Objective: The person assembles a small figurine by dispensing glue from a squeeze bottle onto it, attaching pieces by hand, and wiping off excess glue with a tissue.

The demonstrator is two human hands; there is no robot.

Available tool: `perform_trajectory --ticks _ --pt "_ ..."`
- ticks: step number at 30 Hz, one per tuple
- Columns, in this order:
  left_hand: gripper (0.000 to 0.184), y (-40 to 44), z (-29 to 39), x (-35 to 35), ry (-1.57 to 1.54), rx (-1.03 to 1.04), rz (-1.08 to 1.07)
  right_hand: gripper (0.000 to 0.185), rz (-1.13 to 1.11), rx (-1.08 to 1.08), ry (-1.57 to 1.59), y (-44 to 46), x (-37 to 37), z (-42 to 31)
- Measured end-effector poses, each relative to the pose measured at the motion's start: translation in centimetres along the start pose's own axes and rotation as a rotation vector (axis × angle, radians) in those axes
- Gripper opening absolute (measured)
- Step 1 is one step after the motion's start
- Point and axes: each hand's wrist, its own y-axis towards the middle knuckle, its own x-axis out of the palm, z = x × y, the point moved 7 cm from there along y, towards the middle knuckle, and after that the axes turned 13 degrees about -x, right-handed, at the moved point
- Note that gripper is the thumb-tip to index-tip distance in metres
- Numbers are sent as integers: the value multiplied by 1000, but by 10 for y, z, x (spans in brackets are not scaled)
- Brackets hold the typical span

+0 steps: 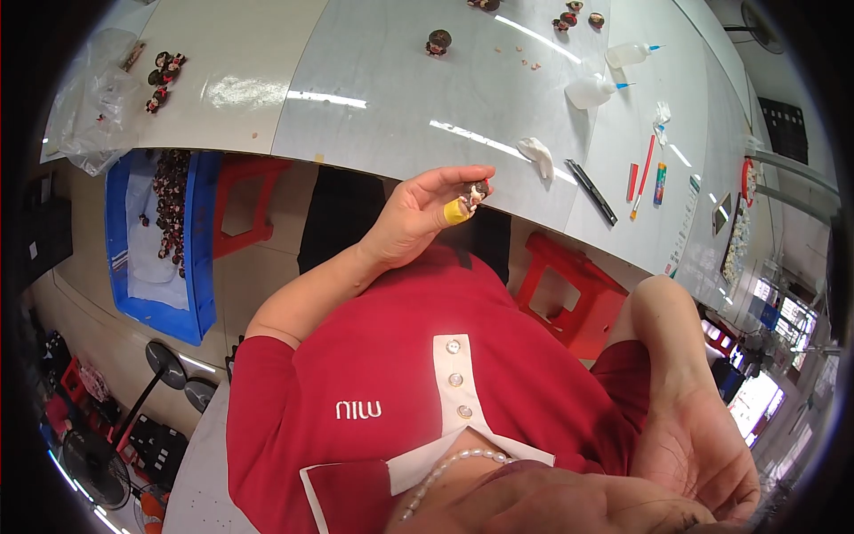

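Pale worktop [374,133] curves across the upper part of the view, in a workroom with fans and windows toward its edges. At far left a clear plastic bag [98,107] lies by a cluster of small dark figures [163,76]; below, off the worktop, a blue bin [205,276] holds many more like them, next to a red stool [240,205].

Further right, the left hand [470,191] reaches across the front of the body, just short of the worktop's near edge. Its grip is closed to a pinch, thumb and fingertips meeting on one small figurine [478,190]; a yellow cover [456,212] wraps the thumb. The figurine sits at the very end of the grip, on the side away from the wrist. Its long axis seems to slant, dark top toward the fingertips and paler part toward the thumb, though the fingers hide too much to be sure.

A lone figure [438,42] stands farther back. To the right come a crumpled white scrap [536,156], a black pen-like tool [592,191], two squeeze bottles [592,92] and a brush [642,178].

The right hand [703,454] is well apart from the figurine, raised beside the head. Nothing shows in its palm; how far its fingers open, I cannot tell.
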Motion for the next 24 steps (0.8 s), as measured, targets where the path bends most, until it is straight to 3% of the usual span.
perform_trajectory --ticks 8,17,19,21,23,24 --pt "54 1 -2 -3 -16 36 1 17 -264 43 -95 3 4 4" --pt "48 0 -2 -2 -122 -31 12 24 -165 50 -12 2 -9 1" --pt "45 0 -4 -3 -278 -79 -2 25 -101 80 -124 -10 -18 -2" --pt "42 -1 -7 -5 -361 -118 -4 18 329 100 -65 -40 -13 1" --pt "41 -3 -9 -6 -418 -146 6 20 14 444 -91 -83 12 -5" --pt "40 -4 -10 -7 -430 -157 17 13 -34 578 217 -126 16 -15"
